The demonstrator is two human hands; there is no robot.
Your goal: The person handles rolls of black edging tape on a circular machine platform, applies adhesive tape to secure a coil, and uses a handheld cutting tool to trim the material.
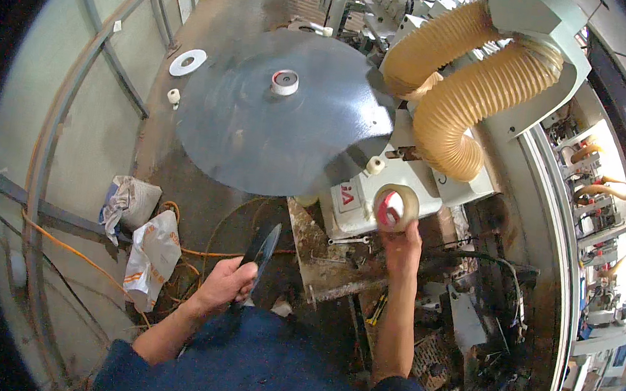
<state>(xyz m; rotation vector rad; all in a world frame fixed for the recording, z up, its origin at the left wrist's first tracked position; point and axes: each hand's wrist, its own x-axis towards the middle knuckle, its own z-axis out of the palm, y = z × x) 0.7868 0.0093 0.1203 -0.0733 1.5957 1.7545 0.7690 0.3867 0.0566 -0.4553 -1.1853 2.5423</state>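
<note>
My left hand (225,286) is closed round a thin dark strip (254,244) with a glossy, bluish side, which points up and away from me. It looks folded or doubled, though its exact kind is unclear. On the right, my right hand (403,250) grips a roll of tape (413,198), yellowish and see-through, with red and white inside its core. The roll is held up in front of a pale machine housing (371,215). Beyond both hands lies a large round grey disc (281,133) with a white and red hub (285,82).
Ribbed tan hoses (457,119) curve down at the right from the machine. A wrench (349,240) lies on a grimy metal plate (321,271). White rollers (375,165) stand at the disc's rim. At left are crumpled sacks (155,252) and an orange cable (77,249) by a panelled wall.
</note>
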